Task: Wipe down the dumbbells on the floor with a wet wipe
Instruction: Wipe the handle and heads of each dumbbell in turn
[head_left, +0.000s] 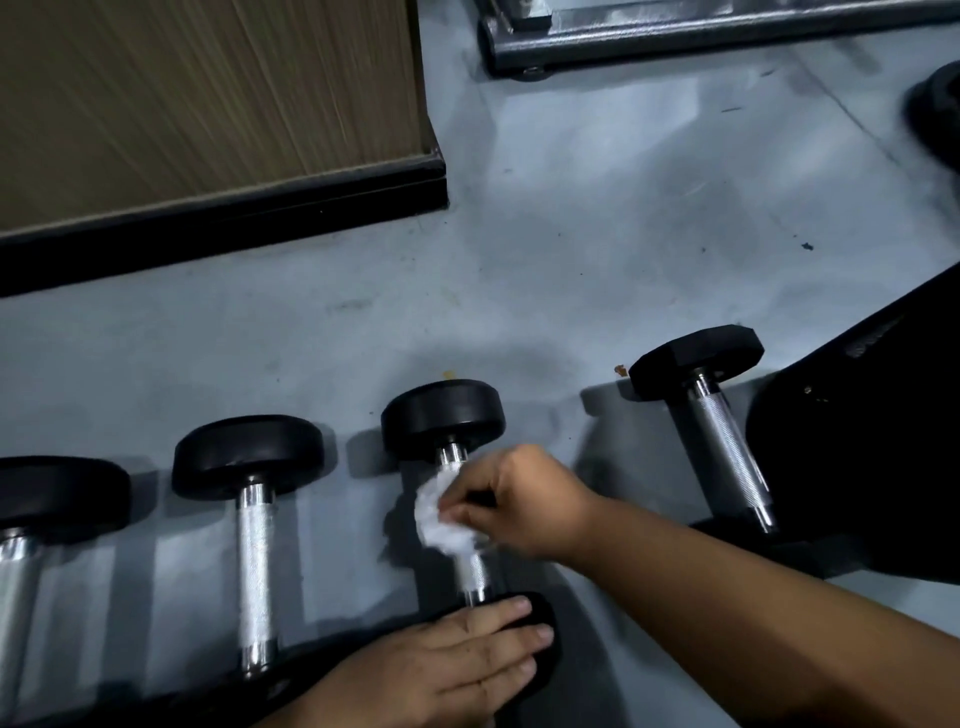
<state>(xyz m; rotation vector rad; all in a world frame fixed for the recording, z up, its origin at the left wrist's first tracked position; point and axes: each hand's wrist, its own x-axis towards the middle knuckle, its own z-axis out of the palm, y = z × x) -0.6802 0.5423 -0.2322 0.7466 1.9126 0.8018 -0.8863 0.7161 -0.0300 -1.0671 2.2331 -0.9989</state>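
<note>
- Four dumbbells lay in a row on the grey floor (597, 218), their handles pointing away from me.
- My right hand (524, 499) was curled around a crumpled white wet wipe (441, 514), pinching it against the chrome handle of the third dumbbell (444, 415) from the left.
- The wipe was wrapped over the upper-middle part of that handle, below the far black head.
- My left hand (457, 660) lay flat, fingers straight, pressing on the near black head of the same dumbbell.
- To the left sat the second dumbbell (254, 519), with its knurled handle bare, and the leftmost dumbbell (31, 519), partly cut off by the frame edge.
- To the right lay the angular-headed dumbbell (722, 415), tilted, its near end beside a black object (857, 441) I could not identify.
- A wood-grain cabinet (208, 104) with a black base stood at far left, and a metal frame (701, 36) lay along the far edge.
</note>
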